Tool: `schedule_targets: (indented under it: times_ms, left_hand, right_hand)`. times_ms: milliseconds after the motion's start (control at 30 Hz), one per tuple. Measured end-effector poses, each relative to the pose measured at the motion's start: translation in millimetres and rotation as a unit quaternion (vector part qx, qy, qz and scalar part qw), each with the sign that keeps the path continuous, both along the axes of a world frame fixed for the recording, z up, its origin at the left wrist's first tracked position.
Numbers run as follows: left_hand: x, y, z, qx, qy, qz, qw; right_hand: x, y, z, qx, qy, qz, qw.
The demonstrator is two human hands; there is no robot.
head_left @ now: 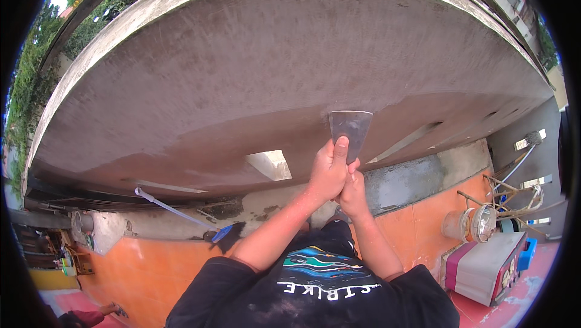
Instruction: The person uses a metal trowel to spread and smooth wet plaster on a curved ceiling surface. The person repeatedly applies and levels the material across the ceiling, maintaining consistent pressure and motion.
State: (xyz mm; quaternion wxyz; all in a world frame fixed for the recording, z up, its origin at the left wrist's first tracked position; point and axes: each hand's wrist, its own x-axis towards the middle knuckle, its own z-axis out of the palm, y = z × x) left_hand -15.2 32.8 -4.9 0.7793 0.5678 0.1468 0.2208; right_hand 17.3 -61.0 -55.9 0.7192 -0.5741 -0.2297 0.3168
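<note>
My left hand (328,173) grips a wide metal scraper (351,127) by its lower part, thumb pointing up along it. My right hand (353,193) is closed around the handle just below and to the right, against my left hand; the handle is mostly hidden. The blade is raised in front of the grey plastered wall (272,37); whether it touches the surface I cannot tell. The wall's lower band is darker brown, with a square opening (269,164) left of the scraper and slanted slots to the right.
A long-handled broom (181,213) leans at left above orange floor tiles (139,267). At right are buckets (478,225), wooden poles, a mop (531,138) and a covered box-like object (478,267) beside a blue container (526,252). Another person's foot (112,308) shows at lower left.
</note>
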Motion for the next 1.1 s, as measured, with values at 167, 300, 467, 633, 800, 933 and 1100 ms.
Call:
schedule_targets:
  times_ms: [167, 300, 467, 633, 800, 933, 1100]
  left_hand:
    - [-3, -2, 6, -0.027, 0.008, 0.004, 1.0]
    - [-4, 1, 5, -0.027, 0.023, -0.004, 0.999]
    - [-1, -1, 4, -0.038, 0.016, -0.01, 0.999]
    - [-3, -2, 6, -0.065, 0.021, -0.007, 0.998]
    - [-8, 1, 2, -0.044, 0.019, -0.019, 0.999]
    - [-5, 2, -1, -0.034, -0.002, -0.009, 0.999]
    - [-2, 7, 10, -0.021, 0.0, -0.022, 1.0]
  right_hand:
    - [-3, -2, 5, -0.014, -0.028, -0.005, 1.0]
    - [-3, -1, -3, -0.017, -0.029, 0.007, 0.999]
    - [-7, -4, -5, -0.004, 0.016, -0.012, 1.0]
    - [-10, -6, 6, -0.015, 0.01, -0.011, 1.0]
    - [-12, -3, 10, -0.045, 0.004, -0.014, 0.999]
    - [-9, -2, 12, -0.039, 0.002, -0.015, 0.999]
    - [-8, 1, 17, -0.025, -0.003, -0.014, 1.0]
